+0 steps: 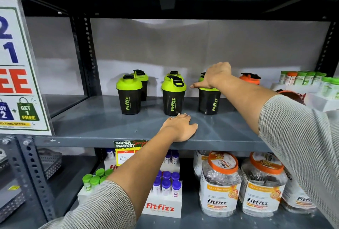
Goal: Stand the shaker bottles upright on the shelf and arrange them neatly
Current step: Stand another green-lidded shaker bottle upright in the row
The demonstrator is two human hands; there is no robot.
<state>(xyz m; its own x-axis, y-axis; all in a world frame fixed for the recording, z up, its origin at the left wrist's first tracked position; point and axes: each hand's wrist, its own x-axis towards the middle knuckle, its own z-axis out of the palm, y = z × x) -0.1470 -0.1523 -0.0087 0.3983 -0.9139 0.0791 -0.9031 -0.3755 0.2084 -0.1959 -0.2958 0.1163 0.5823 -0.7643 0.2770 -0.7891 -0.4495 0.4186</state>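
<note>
Here the right hand (217, 76) rests loosely over the lid of an upright shaker bottle (209, 101); the left hand (180, 127) lies flat, holding nothing, on the shelf (91, 124) just before another upright bottle (173, 98).

On the shelf (102, 124) three front shaker bottles stand in a row: left (129, 96), middle (173, 98), right (209, 100). Behind each stands another, the right one mostly hidden by the right hand (214, 77). Farther right, perhaps on its side, is one more bottle (250, 78)
</note>
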